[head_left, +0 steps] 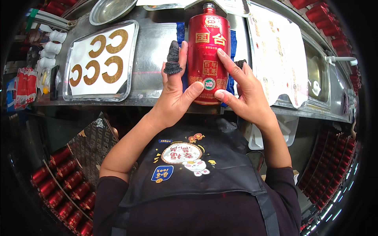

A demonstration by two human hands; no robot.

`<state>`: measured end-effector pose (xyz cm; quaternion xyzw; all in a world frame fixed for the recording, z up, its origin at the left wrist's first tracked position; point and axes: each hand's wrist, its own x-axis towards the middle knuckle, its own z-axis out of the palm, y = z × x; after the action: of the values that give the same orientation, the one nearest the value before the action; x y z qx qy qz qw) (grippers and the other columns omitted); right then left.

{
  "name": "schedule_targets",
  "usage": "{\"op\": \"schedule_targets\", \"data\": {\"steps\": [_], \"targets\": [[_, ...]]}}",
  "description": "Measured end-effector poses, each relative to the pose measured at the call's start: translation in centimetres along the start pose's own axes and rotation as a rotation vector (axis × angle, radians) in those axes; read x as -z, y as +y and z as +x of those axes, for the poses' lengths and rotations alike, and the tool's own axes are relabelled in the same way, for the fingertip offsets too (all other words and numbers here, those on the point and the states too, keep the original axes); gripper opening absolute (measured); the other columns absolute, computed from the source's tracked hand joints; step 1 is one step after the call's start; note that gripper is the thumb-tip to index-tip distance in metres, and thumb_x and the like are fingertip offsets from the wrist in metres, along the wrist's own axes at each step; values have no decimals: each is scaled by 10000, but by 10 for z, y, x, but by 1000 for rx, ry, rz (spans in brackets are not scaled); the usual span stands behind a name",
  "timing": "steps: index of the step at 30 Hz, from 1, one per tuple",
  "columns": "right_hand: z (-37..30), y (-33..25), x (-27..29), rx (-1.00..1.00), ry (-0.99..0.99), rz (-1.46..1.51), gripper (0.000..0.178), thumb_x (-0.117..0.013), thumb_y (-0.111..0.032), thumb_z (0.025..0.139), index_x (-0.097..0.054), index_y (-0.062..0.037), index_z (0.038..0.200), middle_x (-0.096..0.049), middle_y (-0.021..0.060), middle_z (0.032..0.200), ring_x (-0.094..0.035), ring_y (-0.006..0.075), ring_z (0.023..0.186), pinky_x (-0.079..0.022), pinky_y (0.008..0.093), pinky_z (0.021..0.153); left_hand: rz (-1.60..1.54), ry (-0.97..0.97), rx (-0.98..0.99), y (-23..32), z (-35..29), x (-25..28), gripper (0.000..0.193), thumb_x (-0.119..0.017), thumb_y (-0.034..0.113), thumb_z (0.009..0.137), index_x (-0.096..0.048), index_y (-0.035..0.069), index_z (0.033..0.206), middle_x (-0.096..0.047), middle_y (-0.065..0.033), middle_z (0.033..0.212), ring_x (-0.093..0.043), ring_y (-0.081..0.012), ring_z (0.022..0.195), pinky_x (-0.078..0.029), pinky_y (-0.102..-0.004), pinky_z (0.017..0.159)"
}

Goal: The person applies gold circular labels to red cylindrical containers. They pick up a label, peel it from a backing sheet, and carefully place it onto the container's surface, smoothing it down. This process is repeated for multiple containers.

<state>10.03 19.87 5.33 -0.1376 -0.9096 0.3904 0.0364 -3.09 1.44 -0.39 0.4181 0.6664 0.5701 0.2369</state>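
Note:
A red glass bottle (pixel 208 35) with gold lettering lies on its back, its uncapped neck pointing away from me. Blue cloth (pixel 233 43) shows along both its sides. Near its base is a small round green-and-white sticker (pixel 209 84). My left hand (pixel 175 88) is beside the bottle, fingers stretched and apart, its thumb resting at the sticker's left edge. Black finger sleeves (pixel 173 59) cover part of that hand. From the right, my right hand (pixel 246 88) lays its index finger and thumb on the bottle, the thumb just below the sticker; its other fingers are partly hidden.
On the left, a metal tray (pixel 132 59) holds white paper with gold C-shaped pieces (pixel 113 70). A metal bowl (pixel 114 10) sits behind it. Sheets of stickers (pixel 275 55) cover the right side, near a sink (pixel 317 84). Red bottles (pixel 65 185) fill racks at both sides.

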Motion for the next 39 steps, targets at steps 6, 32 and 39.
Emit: {"op": "schedule_targets", "data": {"steps": [6,32,39], "targets": [[0,7,4,86,43,94,797,-758,-430,867,-426,-185,1549,-414,33,880,-350,105,681,-331,236,571,48,8,-45,5,0,8,828,-534,348,1041,-5,53,1606,-44,-207,1681,-22,-326,1553,-2,-466,1228],[-4,4,-2,79,87,-19,691,-707,-404,904,-432,-338,1534,-569,186,979,-486,260,775,-477,374,739,64,83,-30,-10,1,-2,743,-441,387,1070,-69,24,1601,-154,-184,1669,-117,-322,1545,8,-482,1211],[2,-9,8,-21,63,-42,696,-729,-368,884,-446,-363,1520,-493,160,905,-525,291,753,-490,395,736,-63,138,-111,-6,5,3,739,-461,377,1062,-74,63,1608,-141,-190,1675,-111,-317,1555,74,-490,1202]]}}
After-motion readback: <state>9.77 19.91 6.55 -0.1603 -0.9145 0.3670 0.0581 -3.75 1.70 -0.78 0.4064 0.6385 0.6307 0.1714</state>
